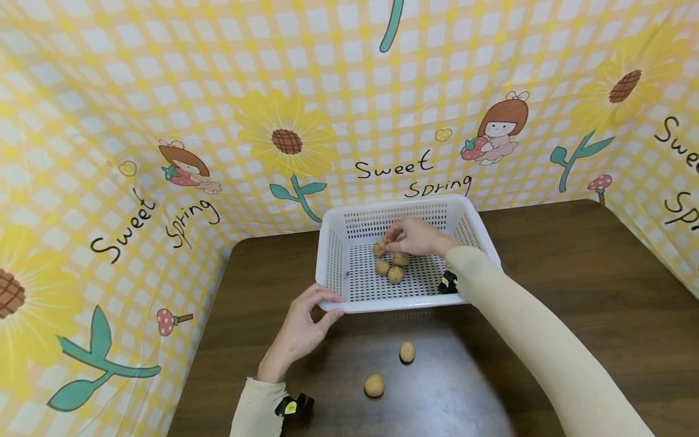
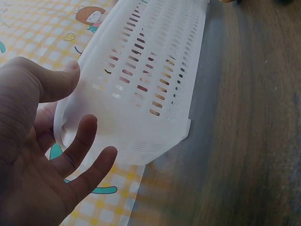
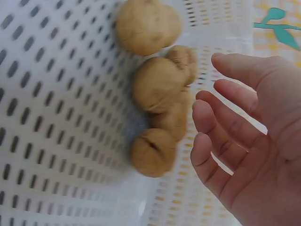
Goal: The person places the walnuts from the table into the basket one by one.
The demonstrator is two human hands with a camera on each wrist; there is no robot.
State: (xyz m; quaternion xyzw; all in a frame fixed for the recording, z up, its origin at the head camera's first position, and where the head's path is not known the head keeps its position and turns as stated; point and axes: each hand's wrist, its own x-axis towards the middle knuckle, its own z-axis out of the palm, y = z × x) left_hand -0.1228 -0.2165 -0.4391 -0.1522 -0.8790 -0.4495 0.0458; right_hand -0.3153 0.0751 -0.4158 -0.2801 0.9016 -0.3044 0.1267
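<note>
A white perforated plastic basket stands on the table with several walnuts on its floor. My left hand grips the basket's near left corner, thumb and fingers at the rim; the left wrist view shows the other fingers of this hand spread beside the outer wall. Inside the basket, my right hand hovers by the walnuts. In the right wrist view the right hand has loosely bent fingers with nothing between them, just apart from the clustered walnuts.
Two loose walnuts, one nearer the basket and one closer to me, lie on the dark wooden table. A yellow checked cloth with printed flowers hangs behind the table and at its sides.
</note>
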